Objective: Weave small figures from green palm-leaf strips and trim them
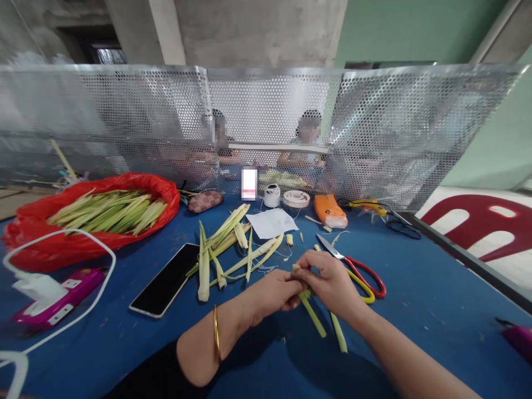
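Observation:
My left hand [276,291], a gold bangle on its wrist, and my right hand [326,277] meet over the blue table. Both are closed on one strip of green corn husk [312,315], whose tail hangs down toward me. A second husk strip [338,332] lies under my right hand. Just beyond that hand rest scissors [348,266] with red and yellow handles, blades apart. Loose husk pieces [233,249] are scattered to the left of my hands. The fingertips overlap, so the pinched end of the strip is mostly hidden.
A red plastic bag [95,241] of husks stands left, near a black-screened phone [166,282] and a purple power strip [62,302] with a white cable. Farther back are white paper [272,223], a thread spool [272,195], a tape roll [296,199], an orange tissue pack [330,210] and a perforated metal screen [270,91].

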Demonstrator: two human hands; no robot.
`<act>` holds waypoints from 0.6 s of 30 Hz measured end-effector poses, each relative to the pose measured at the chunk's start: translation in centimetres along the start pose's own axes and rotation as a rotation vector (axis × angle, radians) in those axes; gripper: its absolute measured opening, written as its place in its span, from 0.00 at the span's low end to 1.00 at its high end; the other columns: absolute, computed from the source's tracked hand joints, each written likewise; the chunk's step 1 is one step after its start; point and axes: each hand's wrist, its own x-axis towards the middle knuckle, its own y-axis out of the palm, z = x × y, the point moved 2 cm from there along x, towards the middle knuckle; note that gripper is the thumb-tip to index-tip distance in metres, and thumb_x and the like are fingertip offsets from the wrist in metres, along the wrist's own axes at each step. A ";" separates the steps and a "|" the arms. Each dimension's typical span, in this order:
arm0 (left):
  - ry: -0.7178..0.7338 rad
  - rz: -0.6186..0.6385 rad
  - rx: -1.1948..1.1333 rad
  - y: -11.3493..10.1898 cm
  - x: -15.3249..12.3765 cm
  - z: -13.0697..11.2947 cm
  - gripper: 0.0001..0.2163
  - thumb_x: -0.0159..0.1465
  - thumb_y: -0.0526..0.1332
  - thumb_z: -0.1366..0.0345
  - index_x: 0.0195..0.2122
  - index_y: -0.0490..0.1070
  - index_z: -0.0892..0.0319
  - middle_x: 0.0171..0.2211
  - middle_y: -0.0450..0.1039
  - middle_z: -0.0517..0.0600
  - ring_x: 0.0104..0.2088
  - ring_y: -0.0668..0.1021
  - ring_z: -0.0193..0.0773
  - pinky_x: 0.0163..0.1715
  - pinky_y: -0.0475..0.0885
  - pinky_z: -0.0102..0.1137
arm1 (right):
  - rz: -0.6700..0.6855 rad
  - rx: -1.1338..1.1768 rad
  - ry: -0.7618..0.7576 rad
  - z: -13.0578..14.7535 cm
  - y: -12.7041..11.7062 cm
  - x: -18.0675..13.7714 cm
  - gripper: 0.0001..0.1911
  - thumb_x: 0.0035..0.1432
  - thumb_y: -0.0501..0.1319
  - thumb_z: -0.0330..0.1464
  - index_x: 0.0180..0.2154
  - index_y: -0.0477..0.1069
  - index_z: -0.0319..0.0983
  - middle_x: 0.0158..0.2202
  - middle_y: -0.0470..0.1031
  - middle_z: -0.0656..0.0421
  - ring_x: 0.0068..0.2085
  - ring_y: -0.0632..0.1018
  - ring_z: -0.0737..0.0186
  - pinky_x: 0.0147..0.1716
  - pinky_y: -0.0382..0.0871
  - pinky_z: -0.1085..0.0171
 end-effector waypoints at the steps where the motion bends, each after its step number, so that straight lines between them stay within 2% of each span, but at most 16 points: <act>1: 0.000 0.009 -0.010 0.1 -0.1 -0.1 0.05 0.50 0.55 0.64 0.20 0.60 0.58 0.15 0.58 0.41 0.18 0.60 0.27 0.21 0.54 0.27 | -0.023 0.006 0.022 0.0 0.1 -0.1 0.11 0.53 0.61 0.29 0.20 0.67 0.41 0.22 0.71 0.62 0.28 0.71 0.62 0.30 0.60 0.64; 5: -0.006 0.036 0.010 0.4 -0.1 0.0 0.06 0.50 0.54 0.66 0.18 0.61 0.58 0.14 0.61 0.42 0.16 0.61 0.28 0.19 0.55 0.27 | -0.075 0.008 0.070 0.2 0.7 -0.7 0.09 0.53 0.58 0.27 0.22 0.68 0.42 0.24 0.71 0.61 0.30 0.71 0.61 0.30 0.61 0.64; 11: -0.011 0.039 0.047 0.8 0.5 1.1 0.07 0.50 0.53 0.68 0.16 0.63 0.60 0.15 0.65 0.45 0.15 0.63 0.28 0.19 0.57 0.28 | -0.087 -0.028 0.011 0.1 1.2 -1.2 0.10 0.55 0.57 0.28 0.22 0.66 0.41 0.24 0.71 0.60 0.32 0.72 0.60 0.33 0.62 0.63; 15: 0.006 0.033 0.047 1.1 0.6 1.1 0.08 0.52 0.54 0.67 0.16 0.62 0.59 0.14 0.63 0.44 0.15 0.63 0.28 0.19 0.57 0.28 | -0.099 0.010 0.032 0.0 1.4 -1.1 0.11 0.55 0.58 0.29 0.21 0.66 0.41 0.24 0.70 0.60 0.31 0.72 0.60 0.31 0.62 0.64; 18: 0.061 -0.008 -0.061 0.8 0.3 0.5 0.10 0.55 0.58 0.61 0.20 0.64 0.60 0.13 0.59 0.41 0.16 0.61 0.27 0.20 0.56 0.26 | -0.110 0.065 0.046 -0.2 0.4 -0.6 0.10 0.58 0.57 0.33 0.25 0.70 0.41 0.27 0.72 0.59 0.32 0.73 0.59 0.33 0.63 0.64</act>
